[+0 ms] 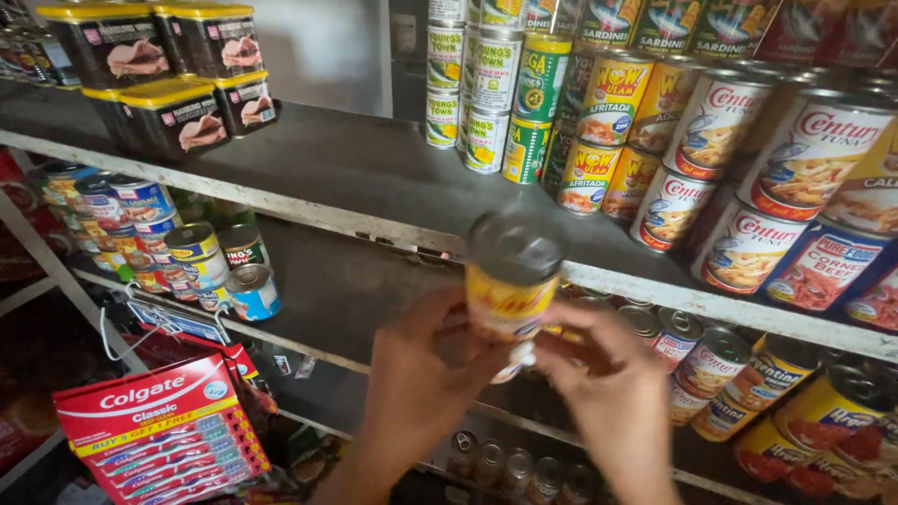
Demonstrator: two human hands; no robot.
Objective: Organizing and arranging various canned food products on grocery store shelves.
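Both my hands hold one small tin can [510, 276] with a yellow and red label and a silver lid, lifted in front of the shelf edge. My left hand [421, 379] grips its lower left side. My right hand [608, 383] grips its lower right side, with a small white scrap pinched under the can. The can is blurred.
A grey shelf [346, 178] carries stacked round cans [599, 112] at the right and black rectangular tins with yellow lids [178, 112] at the left. More cans [178, 248] sit on the shelf below. A red card of toothbrushes [159, 430] hangs at lower left.
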